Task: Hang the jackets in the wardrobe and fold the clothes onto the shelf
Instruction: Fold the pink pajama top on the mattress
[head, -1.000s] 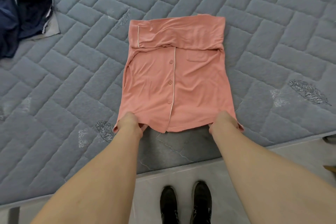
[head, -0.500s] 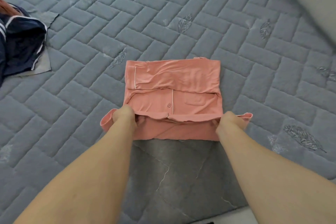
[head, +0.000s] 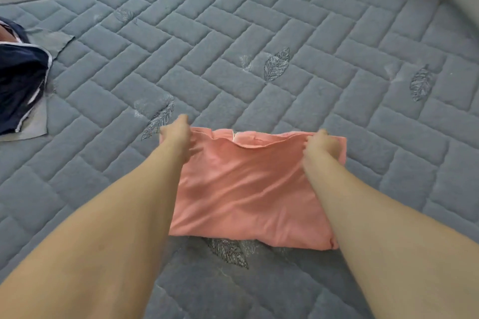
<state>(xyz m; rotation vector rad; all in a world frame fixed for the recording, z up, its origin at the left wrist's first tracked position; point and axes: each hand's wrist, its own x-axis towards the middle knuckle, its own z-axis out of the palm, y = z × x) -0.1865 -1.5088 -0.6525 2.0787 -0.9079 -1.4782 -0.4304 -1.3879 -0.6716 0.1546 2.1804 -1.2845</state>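
Pink shirt gripped by left hand and right hand; navy garment far left.

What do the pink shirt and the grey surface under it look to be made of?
Pink shirt: looks like thin, soft knit, matte; it drapes in shallow ripples. Grey mattress: padded quilted textile, stitched in raised blocks with embroidered leaves. Fibre cannot be told.

Quilted mattress bears pink shirt (folded), navy garment.
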